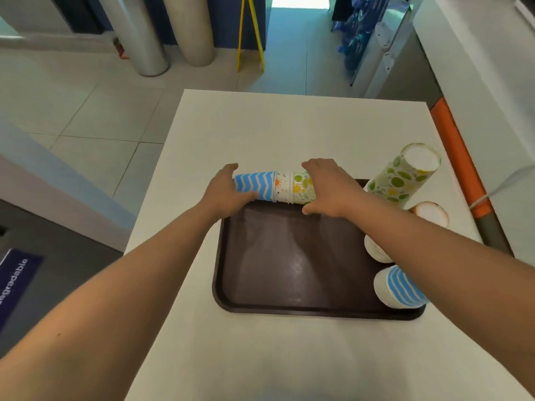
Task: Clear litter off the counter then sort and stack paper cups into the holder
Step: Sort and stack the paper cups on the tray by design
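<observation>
A sideways stack of nested paper cups (279, 187) lies at the far edge of the dark brown tray (292, 261). Its left end is blue with white zigzags, its middle white, its right end green-dotted. My left hand (228, 192) grips the blue end and my right hand (330, 188) grips the green-dotted end. A tall upside-down stack of green-dotted cups (404, 176) stands at the tray's far right corner. A blue-striped cup stack (398, 287) and a white cup stack (375, 250) sit upside down along the tray's right side, partly behind my right forearm.
An upturned orange-rimmed cup (431, 212) stands on the white counter (289, 125) just right of the tray. An orange and grey bar (460, 157) runs along the counter's right edge. Tiled floor lies to the left and beyond.
</observation>
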Tool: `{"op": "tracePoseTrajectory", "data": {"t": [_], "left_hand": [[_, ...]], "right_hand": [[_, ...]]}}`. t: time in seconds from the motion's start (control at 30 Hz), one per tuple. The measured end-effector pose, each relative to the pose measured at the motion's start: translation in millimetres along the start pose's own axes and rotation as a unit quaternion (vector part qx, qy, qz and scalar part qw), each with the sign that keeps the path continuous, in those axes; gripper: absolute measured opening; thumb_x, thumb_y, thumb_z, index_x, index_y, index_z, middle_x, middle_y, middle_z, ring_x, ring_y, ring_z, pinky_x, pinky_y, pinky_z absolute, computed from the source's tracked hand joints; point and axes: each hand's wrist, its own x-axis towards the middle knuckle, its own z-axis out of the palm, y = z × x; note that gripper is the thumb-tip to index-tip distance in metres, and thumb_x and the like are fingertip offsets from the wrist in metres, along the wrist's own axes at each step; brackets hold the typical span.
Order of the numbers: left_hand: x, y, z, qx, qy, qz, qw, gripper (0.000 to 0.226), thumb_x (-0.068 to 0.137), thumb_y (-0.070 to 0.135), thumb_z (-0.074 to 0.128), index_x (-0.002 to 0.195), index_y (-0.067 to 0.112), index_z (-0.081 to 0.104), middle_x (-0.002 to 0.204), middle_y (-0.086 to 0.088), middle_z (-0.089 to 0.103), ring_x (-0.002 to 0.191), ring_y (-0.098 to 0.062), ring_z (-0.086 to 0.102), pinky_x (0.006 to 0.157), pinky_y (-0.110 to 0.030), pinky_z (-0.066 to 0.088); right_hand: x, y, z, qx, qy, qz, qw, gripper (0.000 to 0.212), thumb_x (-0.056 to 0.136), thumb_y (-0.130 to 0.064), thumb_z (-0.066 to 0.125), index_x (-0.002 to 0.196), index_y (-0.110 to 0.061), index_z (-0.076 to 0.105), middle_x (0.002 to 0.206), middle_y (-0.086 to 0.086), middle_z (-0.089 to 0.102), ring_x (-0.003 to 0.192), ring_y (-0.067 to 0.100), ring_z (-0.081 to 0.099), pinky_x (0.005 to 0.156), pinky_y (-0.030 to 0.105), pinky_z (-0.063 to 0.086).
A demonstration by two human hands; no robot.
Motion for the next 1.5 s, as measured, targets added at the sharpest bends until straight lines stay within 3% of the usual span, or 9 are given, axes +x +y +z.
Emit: {"op": "tracePoseTrajectory", "data": {"t": [0.17, 0.4, 0.73, 0.9, 1.03, 1.13, 1.2, 1.37, 1.5], "left_hand": [[21.8, -17.7, 1.2, 0.065, -0.056, -0.001, 0.996, 0.092, 0.080, 0.028, 0.078, 0.153, 0.010, 0.024, 0.153, -0.010, 0.038, 0.139, -0.027, 0.039, 0.112, -0.038, 0.036], [30.0, -26.5, -3.5, 0.063, -0.048, 0.063, 0.995, 0.061, 0.085, 0.022, 0.071, 0.140, 0.010, 0.048, 0.135, -0.009, 0.056, 0.119, -0.022, 0.056, 0.091, -0.023, 0.041], [14.4, -23.2, -11.6, -0.225, -0.016, 0.038, 0.973, 0.049, 0.088, 0.020, 0.072, 0.134, 0.013, 0.056, 0.130, 0.000, 0.061, 0.122, -0.012, 0.056, 0.103, -0.028, 0.047], [-1.0, -3.8, -1.6, -0.308, 0.007, -0.018, 0.951, 0.077, 0.076, 0.043, 0.081, 0.140, 0.016, 0.048, 0.135, 0.003, 0.054, 0.120, -0.013, 0.056, 0.099, -0.039, 0.052], [-19.9, 17.7, 5.7, -0.341, -0.066, -0.014, 0.937, 0.085, 0.062, 0.062, 0.080, 0.130, 0.016, 0.058, 0.120, 0.003, 0.069, 0.105, -0.011, 0.068, 0.096, -0.038, 0.054], [-40.7, 41.4, 13.0, -0.331, -0.089, 0.065, 0.937, 0.050, 0.077, 0.033, 0.082, 0.118, 0.011, 0.065, 0.109, 0.001, 0.074, 0.097, -0.010, 0.072, 0.088, -0.031, 0.057], [-53.5, 52.7, 19.4, -0.298, -0.096, 0.122, 0.942, 0.049, 0.076, 0.024, 0.084, 0.118, 0.010, 0.063, 0.109, 0.000, 0.073, 0.099, -0.010, 0.071, 0.087, -0.029, 0.057], [-82.7, 59.0, 39.8, -0.208, -0.082, 0.217, 0.950, 0.060, 0.070, 0.019, 0.088, 0.123, 0.012, 0.061, 0.115, 0.006, 0.069, 0.104, 0.003, 0.065, 0.090, -0.012, 0.049], [-96.1, 59.3, 47.4, -0.201, -0.061, 0.227, 0.951, 0.063, 0.068, 0.023, 0.089, 0.123, 0.013, 0.062, 0.115, 0.008, 0.070, 0.106, 0.003, 0.064, 0.094, -0.015, 0.049]], "right_hand": [[30.3, -0.7, 13.0, -0.080, -0.004, 0.004, 0.997, 0.101, 0.066, -0.044, 0.083, 0.144, -0.007, 0.031, 0.142, 0.011, 0.042, 0.130, 0.029, 0.037, 0.107, 0.037, 0.035], [41.0, 4.1, 24.2, -0.114, -0.018, 0.038, 0.993, 0.078, 0.062, -0.046, 0.083, 0.125, -0.014, 0.049, 0.119, 0.006, 0.054, 0.111, 0.024, 0.048, 0.087, 0.032, 0.040], [-16.0, -15.2, 37.3, 0.162, -0.031, 0.132, 0.977, 0.066, 0.055, -0.052, 0.084, 0.111, -0.022, 0.068, 0.104, -0.005, 0.069, 0.096, 0.016, 0.063, 0.085, 0.033, 0.051], [-50.2, -26.6, 54.5, 0.315, -0.005, 0.165, 0.935, 0.048, 0.057, -0.047, 0.088, 0.097, -0.024, 0.073, 0.087, -0.009, 0.073, 0.083, 0.006, 0.068, 0.079, 0.031, 0.055], [-71.8, -24.2, 79.6, 0.440, 0.051, 0.169, 0.880, 0.060, 0.053, -0.044, 0.090, 0.106, -0.025, 0.071, 0.096, -0.010, 0.075, 0.088, 0.004, 0.071, 0.086, 0.036, 0.058], [-84.3, -21.1, 95.6, 0.494, 0.110, 0.174, 0.845, 0.065, 0.048, -0.038, 0.092, 0.108, -0.026, 0.068, 0.099, -0.008, 0.075, 0.093, 0.006, 0.071, 0.089, 0.039, 0.056], [-89.6, -16.6, 106.4, 0.514, 0.141, 0.182, 0.827, 0.070, 0.043, -0.039, 0.093, 0.107, -0.027, 0.067, 0.101, -0.007, 0.075, 0.095, 0.007, 0.070, 0.090, 0.040, 0.056], [-102.0, -1.4, 128.1, 0.520, 0.147, 0.174, 0.823, 0.082, 0.039, -0.040, 0.092, 0.114, -0.024, 0.063, 0.107, -0.005, 0.073, 0.101, 0.010, 0.069, 0.092, 0.045, 0.054], [-114.1, 3.6, 118.3, 0.506, 0.154, 0.163, 0.833, 0.119, 0.038, -0.059, 0.092, 0.142, -0.026, 0.042, 0.139, -0.006, 0.056, 0.128, 0.006, 0.052, 0.107, 0.039, 0.044]]}}
